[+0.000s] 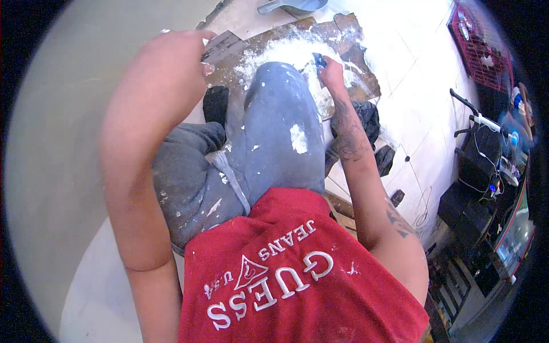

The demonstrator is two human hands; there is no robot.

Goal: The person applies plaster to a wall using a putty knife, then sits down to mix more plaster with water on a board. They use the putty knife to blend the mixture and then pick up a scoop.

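Observation:
My left hand [182, 57], at the upper left beside the grey wall, is wrapped round a flat, wide metal blade [225, 48] marked with white. White stuff sticks to its fingertips. My right hand [331, 72] grips a small dark-handled tool [319, 59] above a brown, ragged-edged board [368, 77]. White powder or paste [286, 51] is spread over that board. My knee, in grey trousers [280, 126] spotted with white, comes up against the near side of the powder, between my two hands.
A grey scoop or pan [297, 6] lies on the white tiled floor [412, 68] beyond the board. A smooth grey wall [63, 131] runs along the left. At the right stand a red wire crate [480, 46] and dark furniture [469, 211] with cables and bottles.

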